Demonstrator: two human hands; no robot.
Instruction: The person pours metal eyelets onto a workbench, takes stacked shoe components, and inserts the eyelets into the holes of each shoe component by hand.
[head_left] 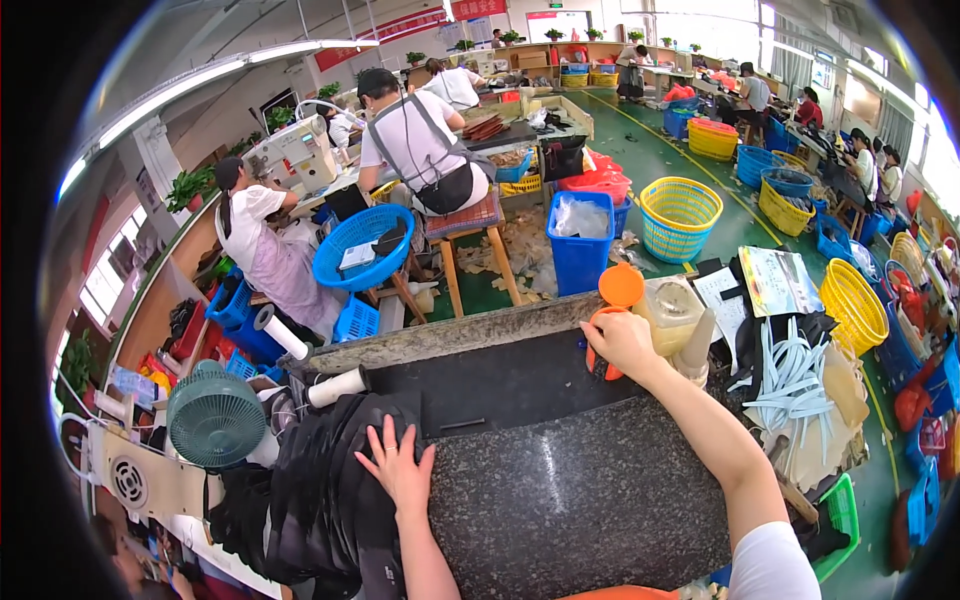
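Note:
My left hand lies flat, fingers spread, on a pile of black fabric pieces at the left side of the worktop. Beyond the dark speckled stone slab, my right hand is closed on an orange-handled tool near the worktop's far edge. Its working end is hidden, so its exact kind does not show. Just past that hand is an orange round cup. A yellowish translucent container and a pale cone-topped bottle stand to its right.
A green fan and white thread cones stand left of the pile. Pale blue strips lie at the right. Past the worktop are a blue bin, a yellow-and-teal basket and a seated co-worker.

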